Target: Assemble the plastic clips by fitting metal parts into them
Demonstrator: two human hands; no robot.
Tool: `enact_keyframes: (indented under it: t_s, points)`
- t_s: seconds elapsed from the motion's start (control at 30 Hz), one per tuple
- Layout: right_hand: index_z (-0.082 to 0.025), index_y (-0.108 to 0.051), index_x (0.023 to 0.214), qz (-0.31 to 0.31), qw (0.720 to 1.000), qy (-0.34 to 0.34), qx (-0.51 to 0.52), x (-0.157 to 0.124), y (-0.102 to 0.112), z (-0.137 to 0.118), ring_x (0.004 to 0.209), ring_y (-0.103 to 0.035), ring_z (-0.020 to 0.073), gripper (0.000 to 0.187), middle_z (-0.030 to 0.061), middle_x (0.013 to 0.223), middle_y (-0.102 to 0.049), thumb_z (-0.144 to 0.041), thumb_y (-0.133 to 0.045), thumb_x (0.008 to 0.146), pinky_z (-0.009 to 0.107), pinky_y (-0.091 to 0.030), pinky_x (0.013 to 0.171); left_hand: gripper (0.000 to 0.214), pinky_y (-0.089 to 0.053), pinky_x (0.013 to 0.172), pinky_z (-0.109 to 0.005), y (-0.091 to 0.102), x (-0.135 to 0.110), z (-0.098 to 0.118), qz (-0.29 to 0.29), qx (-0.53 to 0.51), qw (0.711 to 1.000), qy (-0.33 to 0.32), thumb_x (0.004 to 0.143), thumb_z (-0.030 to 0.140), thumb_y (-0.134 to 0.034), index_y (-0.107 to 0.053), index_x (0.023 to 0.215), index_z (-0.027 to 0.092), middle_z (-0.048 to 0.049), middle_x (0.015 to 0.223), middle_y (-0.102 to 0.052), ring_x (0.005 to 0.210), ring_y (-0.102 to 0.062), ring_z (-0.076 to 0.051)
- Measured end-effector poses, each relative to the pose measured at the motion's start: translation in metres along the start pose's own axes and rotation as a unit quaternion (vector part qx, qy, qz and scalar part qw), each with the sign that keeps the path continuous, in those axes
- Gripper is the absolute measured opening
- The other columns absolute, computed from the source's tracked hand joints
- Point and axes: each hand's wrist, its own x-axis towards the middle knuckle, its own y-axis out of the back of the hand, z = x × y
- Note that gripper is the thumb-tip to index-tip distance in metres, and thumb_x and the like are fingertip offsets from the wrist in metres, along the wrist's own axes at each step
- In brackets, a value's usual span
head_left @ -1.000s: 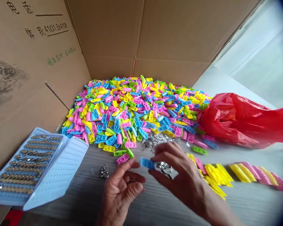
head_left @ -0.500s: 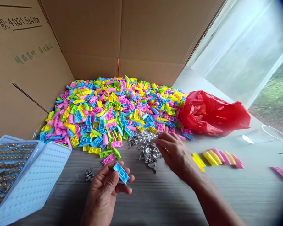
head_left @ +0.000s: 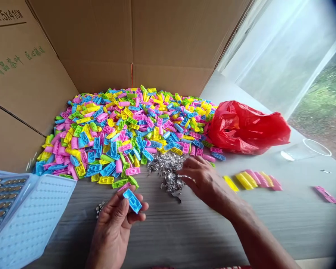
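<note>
My left hand point(head_left: 116, 218) is closed around a small blue plastic shell point(head_left: 132, 201), its hollow, ribbed inside turned up. At the right edge of a heap of small shiny metal pieces point(head_left: 168, 164), my right hand point(head_left: 197, 177) has its fingers pinched together; whatever is between the fingertips is too small to make out. Behind both hands spreads a big pile of plastic shells point(head_left: 126, 127) in pink, yellow, blue and green. A little cluster of silvery round bits point(head_left: 100, 207) lies beside my left hand, partly covered by it.
Light blue trays point(head_left: 49, 209), one holding rows of coin-like discs point(head_left: 1, 204), lie at the left. Cardboard walls point(head_left: 168, 41) enclose the pile. To the right are a red plastic bag point(head_left: 249, 129), a clear cup point(head_left: 305, 150), a row of yellow and pink shells point(head_left: 253, 179) and a pink piece point(head_left: 324, 194).
The whole view has shifted slightly, so things sit further left and a bit higher. My left hand keeps the blue shell. My right hand stays at the metal heap, its fingers slightly changed.
</note>
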Motion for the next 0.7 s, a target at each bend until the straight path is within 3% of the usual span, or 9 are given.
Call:
enact_keyframes:
  t_s: [0.2,0.37,0.7]
  points:
    - [-0.018,-0.065,0.071,-0.016,1.0,-0.014,-0.007,-0.012,-0.008,-0.002,0.075,-0.046,0.019,0.016,0.0044,0.076,-0.055,-0.015,-0.06,0.085,0.03,-0.037,0.066,0.024,-0.057,0.051,-0.021,0.002,0.003,-0.001,0.006,0.006,1.0,0.0,0.062,0.026,-0.083,-0.078,0.084,0.017,-0.0078,0.076,-0.078,0.066,-0.072,-0.022]
    - [-0.018,-0.062,0.062,-0.008,1.0,-0.017,-0.004,-0.012,-0.015,0.0,0.072,-0.044,0.0177,0.024,0.003,0.071,-0.053,-0.015,-0.06,0.085,0.03,-0.036,0.066,0.024,-0.057,0.054,-0.022,-0.001,0.003,-0.001,-0.019,0.019,1.0,0.006,0.065,0.027,-0.082,-0.078,0.086,0.017,-0.0077,0.077,-0.078,0.068,-0.073,-0.022]
    - [-0.018,-0.066,0.069,0.054,0.996,-0.023,0.064,-0.014,-0.021,0.008,0.075,-0.051,0.0201,0.021,0.0056,0.077,-0.058,-0.013,-0.055,0.086,0.034,-0.042,0.069,0.025,-0.057,0.053,-0.023,-0.009,-0.001,0.0,-0.021,0.017,1.0,0.005,0.061,0.028,-0.084,-0.078,0.084,0.017,-0.0086,0.074,-0.077,0.067,-0.072,-0.022]
